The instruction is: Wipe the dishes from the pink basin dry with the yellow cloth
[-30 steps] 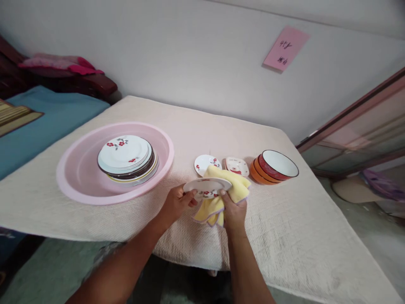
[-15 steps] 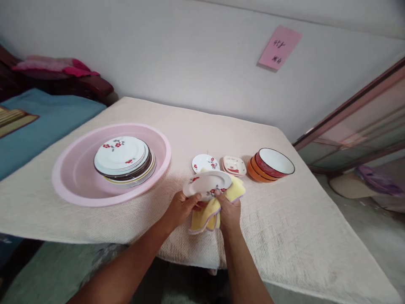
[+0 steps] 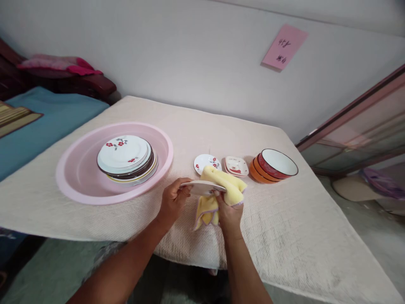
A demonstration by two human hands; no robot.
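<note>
My left hand [image 3: 172,202] grips the left rim of a small white plate [image 3: 200,187] with red flowers, held almost level above the table. My right hand [image 3: 229,213] is closed on a yellow cloth [image 3: 221,185], which is folded over the plate's right side and hangs below it. Just behind the plate, a small flowered saucer [image 3: 204,161] and a small square dish [image 3: 236,166] lie on the table.
A pink basin [image 3: 79,177] at the left holds a stack of plates [image 3: 126,158]. Stacked orange and red bowls [image 3: 274,165] stand at the right. The table [image 3: 284,236] has a cream cloth; its front edge is near my arms. A blue bed lies far left.
The plate has tipped from tilted toward me to nearly edge-on, and the yellow cloth has come up over its right side.
</note>
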